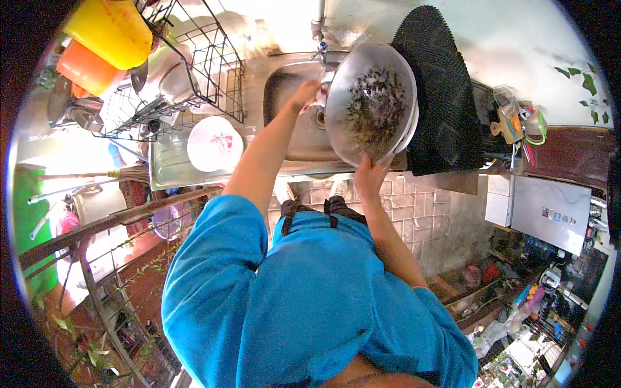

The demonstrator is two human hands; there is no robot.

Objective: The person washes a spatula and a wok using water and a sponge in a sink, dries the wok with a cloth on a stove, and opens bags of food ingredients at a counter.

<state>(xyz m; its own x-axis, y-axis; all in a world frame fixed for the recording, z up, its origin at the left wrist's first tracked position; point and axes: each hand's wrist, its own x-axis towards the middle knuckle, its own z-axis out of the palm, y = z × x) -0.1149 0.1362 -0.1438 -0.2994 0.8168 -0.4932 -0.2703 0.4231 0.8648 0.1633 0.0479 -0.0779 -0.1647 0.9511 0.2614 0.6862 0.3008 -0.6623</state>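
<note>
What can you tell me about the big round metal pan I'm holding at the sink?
The pan is wide, round and silvery-grey, apparently metal, with a dull shine and a large, uneven dark patch across its middle. No handle shows. It is tilted, its blotched face towards the camera, above the right part of the sink and beside the black ribbed mat. Your right hand grips its near rim; your left hand is at its left edge, though contact there is unclear.
</note>
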